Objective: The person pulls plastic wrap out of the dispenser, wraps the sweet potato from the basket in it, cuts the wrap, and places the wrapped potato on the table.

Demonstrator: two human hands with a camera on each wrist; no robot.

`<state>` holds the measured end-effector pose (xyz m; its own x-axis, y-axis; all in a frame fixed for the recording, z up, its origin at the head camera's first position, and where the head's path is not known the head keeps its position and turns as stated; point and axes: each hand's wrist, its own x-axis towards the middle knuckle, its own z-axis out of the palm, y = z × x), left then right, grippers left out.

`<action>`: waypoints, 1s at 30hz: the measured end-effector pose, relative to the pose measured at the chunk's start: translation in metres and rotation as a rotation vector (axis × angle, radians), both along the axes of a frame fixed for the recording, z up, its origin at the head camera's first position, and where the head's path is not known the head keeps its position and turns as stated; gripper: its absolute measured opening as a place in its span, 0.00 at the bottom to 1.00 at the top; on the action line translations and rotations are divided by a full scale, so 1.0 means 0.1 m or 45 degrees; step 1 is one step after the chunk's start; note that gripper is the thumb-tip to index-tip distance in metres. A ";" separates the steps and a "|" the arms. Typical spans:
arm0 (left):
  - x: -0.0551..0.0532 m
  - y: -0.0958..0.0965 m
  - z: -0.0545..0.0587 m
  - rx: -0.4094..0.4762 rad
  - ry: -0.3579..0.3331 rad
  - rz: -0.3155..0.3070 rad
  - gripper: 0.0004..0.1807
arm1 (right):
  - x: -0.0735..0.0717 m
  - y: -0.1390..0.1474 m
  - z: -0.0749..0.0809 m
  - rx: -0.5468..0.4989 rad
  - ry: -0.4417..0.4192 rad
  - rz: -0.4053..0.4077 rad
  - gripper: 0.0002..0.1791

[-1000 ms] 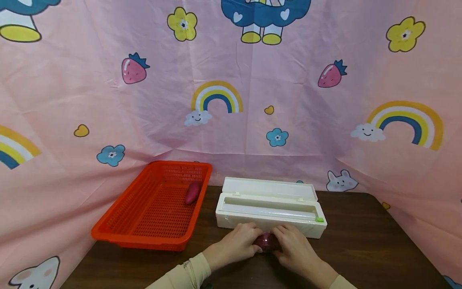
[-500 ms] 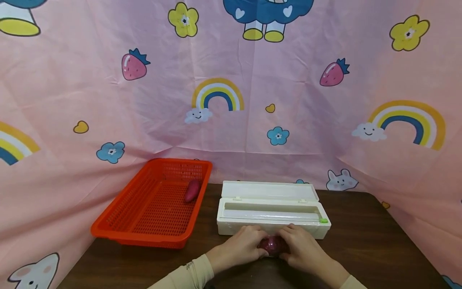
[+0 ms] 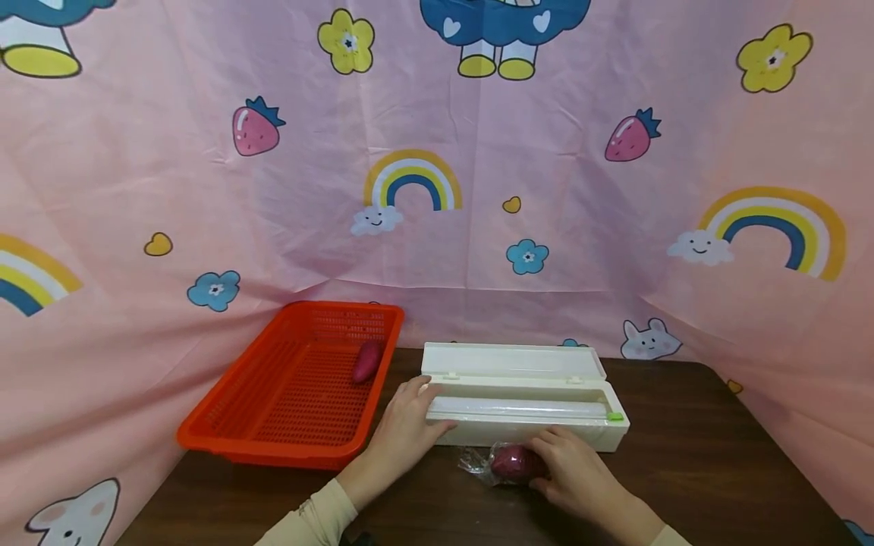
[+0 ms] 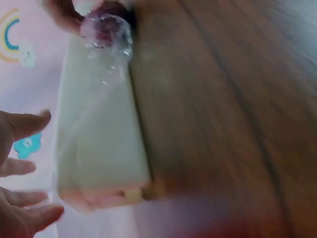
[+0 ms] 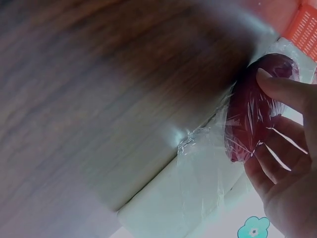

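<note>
A purple sweet potato [image 3: 517, 463] in clear cling film lies before the white box. My right hand [image 3: 576, 478] holds it at its right end, thumb on one side and fingers on the other in the right wrist view. Loose film [image 3: 480, 461] sticks out crumpled at its left end. My left hand [image 3: 404, 425] is at the left end of the white cling film dispenser [image 3: 464, 434], fingers spread apart and nothing held in the left wrist view. Inside the dispenser, whose lid [image 3: 512, 360] stands raised, lies a film roll [image 3: 519, 407].
To the left stands an orange-red plastic basket [image 3: 266, 452] with another purple sweet potato [image 3: 368, 361] in it. A green cutter slide [image 3: 615, 416] sits at the dispenser's right end. Behind the dark wooden table [image 3: 690, 455] hangs a pink printed cloth [image 3: 300, 189].
My left hand has let go of the wrapped sweet potato and moved left and up to the dispenser's left end. My right hand still holds the sweet potato, and its film end now shows.
</note>
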<state>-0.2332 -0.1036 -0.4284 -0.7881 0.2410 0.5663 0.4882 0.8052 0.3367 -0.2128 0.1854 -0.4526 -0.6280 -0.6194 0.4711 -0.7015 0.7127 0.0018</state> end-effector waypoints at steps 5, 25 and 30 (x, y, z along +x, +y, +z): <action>-0.06 -0.13 -0.11 0.069 -0.213 0.031 0.43 | 0.00 0.01 -0.01 0.001 0.021 -0.003 0.27; -0.17 -0.22 -0.39 0.253 -0.051 -0.053 0.39 | 0.15 -0.01 -0.03 -0.045 -0.016 -0.111 0.29; -0.18 -0.24 -0.39 0.249 -0.015 -0.029 0.39 | 0.18 0.02 -0.01 -0.141 -0.069 -0.107 0.29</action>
